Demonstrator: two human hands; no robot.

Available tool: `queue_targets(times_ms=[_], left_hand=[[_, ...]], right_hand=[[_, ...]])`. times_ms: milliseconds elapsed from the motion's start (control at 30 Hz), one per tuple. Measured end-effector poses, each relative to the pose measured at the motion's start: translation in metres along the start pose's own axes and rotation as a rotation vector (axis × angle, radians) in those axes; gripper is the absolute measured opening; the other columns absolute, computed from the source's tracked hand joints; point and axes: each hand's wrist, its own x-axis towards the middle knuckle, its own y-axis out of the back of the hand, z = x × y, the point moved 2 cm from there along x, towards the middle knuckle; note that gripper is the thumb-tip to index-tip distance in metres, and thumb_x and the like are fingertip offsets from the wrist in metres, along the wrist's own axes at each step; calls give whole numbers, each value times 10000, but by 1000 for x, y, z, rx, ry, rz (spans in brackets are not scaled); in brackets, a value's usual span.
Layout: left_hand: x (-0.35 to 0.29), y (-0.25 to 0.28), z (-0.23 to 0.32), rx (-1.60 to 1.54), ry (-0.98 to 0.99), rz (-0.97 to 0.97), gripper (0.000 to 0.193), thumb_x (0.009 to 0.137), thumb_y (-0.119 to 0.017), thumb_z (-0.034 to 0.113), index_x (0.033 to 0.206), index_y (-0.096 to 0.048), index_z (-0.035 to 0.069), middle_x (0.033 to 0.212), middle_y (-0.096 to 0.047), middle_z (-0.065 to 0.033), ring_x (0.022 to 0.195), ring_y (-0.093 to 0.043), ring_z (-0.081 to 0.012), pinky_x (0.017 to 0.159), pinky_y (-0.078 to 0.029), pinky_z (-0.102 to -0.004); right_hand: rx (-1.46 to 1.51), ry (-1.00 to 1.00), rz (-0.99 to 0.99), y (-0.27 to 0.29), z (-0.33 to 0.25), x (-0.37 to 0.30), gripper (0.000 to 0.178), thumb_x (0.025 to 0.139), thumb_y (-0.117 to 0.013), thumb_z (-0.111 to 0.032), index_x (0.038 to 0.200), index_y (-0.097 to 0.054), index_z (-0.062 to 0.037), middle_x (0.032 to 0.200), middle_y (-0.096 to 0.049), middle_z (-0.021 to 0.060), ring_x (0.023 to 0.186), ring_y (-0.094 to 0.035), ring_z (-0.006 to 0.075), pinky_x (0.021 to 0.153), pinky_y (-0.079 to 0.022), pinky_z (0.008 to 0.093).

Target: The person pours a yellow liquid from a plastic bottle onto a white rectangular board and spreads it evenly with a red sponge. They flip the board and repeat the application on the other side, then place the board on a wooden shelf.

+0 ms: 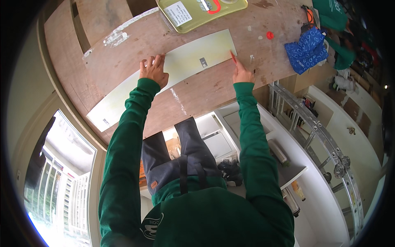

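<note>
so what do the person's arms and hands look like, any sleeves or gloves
Both arms wear long dark green sleeves of soft knit fabric, ending in ribbed cuffs at the wrists. The left hand and right hand are bare: no gloves, and no rings or watch that I can make out. The sleeves are plain, without visible markings.

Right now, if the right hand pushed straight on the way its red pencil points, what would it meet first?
The right hand aims the red pencil up-left at the pale panel corner; it would cross that, then probably the yellow-green tray. Depth is unclear.
</note>
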Motion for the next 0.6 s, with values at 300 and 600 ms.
queue_targets(times_ms=[300,600], left_hand=[[0,-2,-1,-2,9,17,653,717,-514,248,1325,-413,31,1179,-488,-69,1120,-453,-217,956,-330,-458],[6,3,12,31,75,68,686,716,-542,437,1255,-461,21,1189,-489,-99,1125,-439,-223,978,-295,-470]], right_hand=[[106,-101,-167,12,31,17,334,849,-554,-74,1175,-602,-123,1012,-673,141,809,-662,292,717,-526,383],[1438,-546,-272,50,52,16,307,866,-593,-36,1169,-568,4,1055,-627,56,946,-606,139,802,-503,269]])
